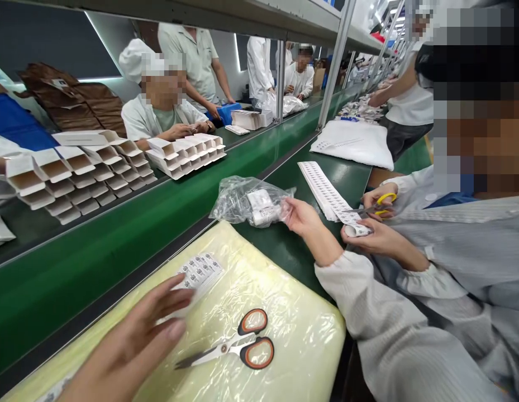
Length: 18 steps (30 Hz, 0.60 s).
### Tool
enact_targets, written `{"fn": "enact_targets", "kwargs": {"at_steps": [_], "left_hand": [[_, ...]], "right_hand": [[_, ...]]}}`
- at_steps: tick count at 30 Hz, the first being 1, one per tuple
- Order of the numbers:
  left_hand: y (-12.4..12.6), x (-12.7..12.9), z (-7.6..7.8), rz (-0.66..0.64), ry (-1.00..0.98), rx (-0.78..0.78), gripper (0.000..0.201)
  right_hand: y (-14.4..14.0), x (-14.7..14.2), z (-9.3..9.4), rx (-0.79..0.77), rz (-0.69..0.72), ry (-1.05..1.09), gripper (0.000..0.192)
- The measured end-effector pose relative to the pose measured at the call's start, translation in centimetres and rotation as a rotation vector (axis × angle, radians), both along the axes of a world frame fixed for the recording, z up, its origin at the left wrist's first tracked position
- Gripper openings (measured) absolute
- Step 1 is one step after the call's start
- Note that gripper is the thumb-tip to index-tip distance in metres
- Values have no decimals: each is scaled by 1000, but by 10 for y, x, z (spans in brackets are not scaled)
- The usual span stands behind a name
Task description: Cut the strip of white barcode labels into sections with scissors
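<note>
My left hand (137,329) hovers over the near part of a pale yellow, plastic-wrapped pad (301,301), fingers apart. Close to its fingertips lies a small sheet of printed labels (203,269), partly covered by the hand. Scissors (229,346) with black and orange handles rest on the pad to the right of that hand, blades slightly apart. Beyond the pad, my right hand (303,220) pinches the right end of a clear plastic bag (232,198). Inside the bag is a white packet (261,206) with handwriting on it.
At right, a co-worker's hands hold yellow-handled scissors (382,205) and a long label strip (326,190). A white wrapped bundle (355,142) lies farther back. Open white boxes (83,173) are stacked across the green conveyor (117,251). A metal post (337,61) rises behind.
</note>
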<state>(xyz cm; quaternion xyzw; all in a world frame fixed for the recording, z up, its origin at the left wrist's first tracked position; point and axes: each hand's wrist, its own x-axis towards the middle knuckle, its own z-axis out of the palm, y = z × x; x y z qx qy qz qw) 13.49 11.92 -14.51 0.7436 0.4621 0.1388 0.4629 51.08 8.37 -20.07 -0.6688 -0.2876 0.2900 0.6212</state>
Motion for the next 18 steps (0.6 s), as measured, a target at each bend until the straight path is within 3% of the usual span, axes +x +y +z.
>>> {"fn": "enact_targets", "kwargs": {"at_steps": [1,4,6,9,11,14,18], "left_hand": [[-2,24,4,-43,1,-118,81],[-1,92,11,-9,-109,-304,88],[4,129,9,-26,-187,-358,91],[11,165,0,-172,-124,-172,99],[16,179,-5,-244,-64,-37,94],[24,188,-5,-231,-49,74,82],[31,195,2,-225,-34,233,57]], "right_hand": [[-10,-10,1,39,19,28,31],[-51,-45,4,134,96,58,29],[-82,-71,11,141,219,4,32],[-125,-97,31,18,600,-429,25],[-144,-100,42,-68,710,-687,17],[-152,-84,37,-111,529,-895,32],[-132,-48,5,-139,226,-1135,42]]}}
